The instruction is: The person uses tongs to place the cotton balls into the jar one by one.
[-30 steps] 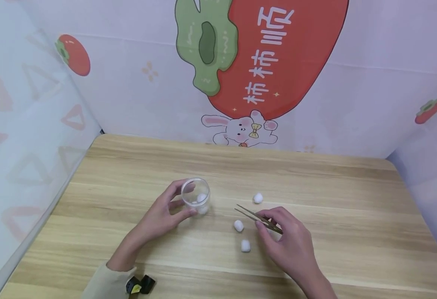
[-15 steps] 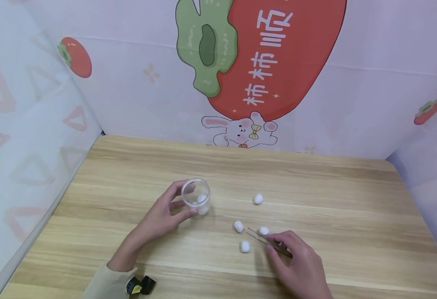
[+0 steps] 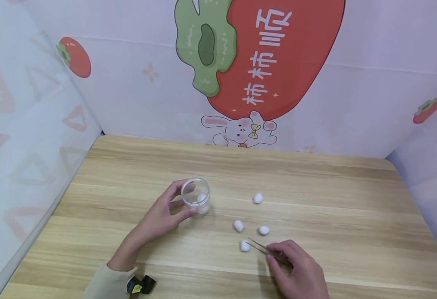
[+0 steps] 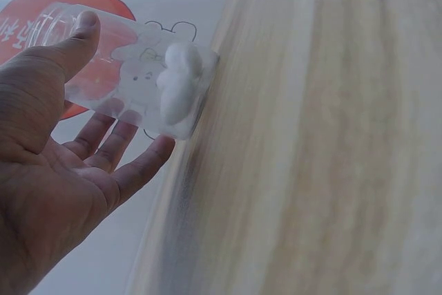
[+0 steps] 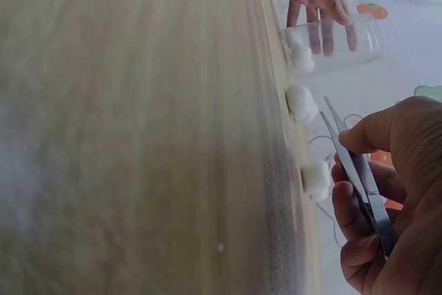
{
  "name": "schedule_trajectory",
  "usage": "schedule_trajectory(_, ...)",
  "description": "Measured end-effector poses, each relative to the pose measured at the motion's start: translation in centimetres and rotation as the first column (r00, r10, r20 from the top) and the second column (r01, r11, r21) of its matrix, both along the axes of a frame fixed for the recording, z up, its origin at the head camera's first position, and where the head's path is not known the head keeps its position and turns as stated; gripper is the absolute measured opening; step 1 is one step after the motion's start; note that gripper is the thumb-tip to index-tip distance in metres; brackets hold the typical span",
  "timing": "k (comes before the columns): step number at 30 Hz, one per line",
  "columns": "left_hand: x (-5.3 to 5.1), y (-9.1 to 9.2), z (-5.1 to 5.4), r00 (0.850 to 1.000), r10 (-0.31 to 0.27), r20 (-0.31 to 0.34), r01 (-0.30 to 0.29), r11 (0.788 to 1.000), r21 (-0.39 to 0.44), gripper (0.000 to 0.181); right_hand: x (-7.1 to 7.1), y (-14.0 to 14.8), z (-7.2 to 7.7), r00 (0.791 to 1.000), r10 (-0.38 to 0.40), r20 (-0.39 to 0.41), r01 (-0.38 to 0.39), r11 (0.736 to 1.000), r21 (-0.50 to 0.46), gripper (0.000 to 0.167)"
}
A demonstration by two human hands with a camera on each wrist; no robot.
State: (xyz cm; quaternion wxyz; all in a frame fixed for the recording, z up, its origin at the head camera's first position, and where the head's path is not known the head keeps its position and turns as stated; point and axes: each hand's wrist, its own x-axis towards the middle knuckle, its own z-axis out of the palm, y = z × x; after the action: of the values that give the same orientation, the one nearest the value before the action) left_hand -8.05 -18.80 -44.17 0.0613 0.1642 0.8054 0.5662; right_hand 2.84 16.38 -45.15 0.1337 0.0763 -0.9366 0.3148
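Observation:
My left hand [image 3: 157, 216] holds a clear jar [image 3: 195, 202] upright on the table, thumb on the near side and fingers around the far side. Inside, at the bottom, lie white cotton balls [image 4: 178, 98]. My right hand [image 3: 299, 268] pinches metal tweezers [image 5: 380, 219], their two tips slightly apart. In the head view the tips are over or beside the nearest cotton ball [image 3: 244, 247]; whether they touch it I cannot tell. Other loose cotton balls lie close by: one to the left [image 3: 238, 226], one to the right [image 3: 264, 230] and one farther back [image 3: 257, 198].
The wood-grain table [image 3: 147, 162] ends at a printed cloth wall [image 3: 128, 91] at the back, with more cloth on both sides. A small black object with a yellow mark [image 3: 141, 285] sits by the left sleeve [image 3: 110, 282].
My right hand and the tweezers have moved toward me, bringing the tips to the nearest cotton ball. The right-hand cotton ball, hidden at first, now shows fully. The left hand and jar stay put.

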Motion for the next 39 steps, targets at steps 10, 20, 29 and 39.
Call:
schedule_trajectory(10, 0.1, 0.1, 0.2, 1.000, 0.008, 0.006, -0.008, 1.000, 0.004, 0.073, 0.4, -0.1, -0.4, 1.000, -0.004, 0.025, 0.003, 1.000, 0.016, 0.040)
schedule_trajectory(20, 0.0, 0.0, 0.1, 1.000, 0.007, -0.002, -0.007, 1.000, 0.008, 0.072, 0.4, 0.0, -0.9, 0.998, 0.022, -0.059, -0.019, 0.999, 0.050, 0.041)
schedule_trajectory(29, 0.0, 0.0, 0.0, 1.000, 0.004, 0.004, -0.004, 1.000, 0.000, 0.073, 0.5, -0.1, -1.0, 1.000, -0.007, -0.006, 0.008, 0.998, 0.062, 0.040)
schedule_trajectory(39, -0.1, 0.0, -0.1, 1.000, 0.001, -0.012, -0.001, 1.000, 0.013, 0.072, 0.3, -0.1, -1.1, 0.999, -0.005, -0.035, 0.008, 0.997, 0.074, 0.041)
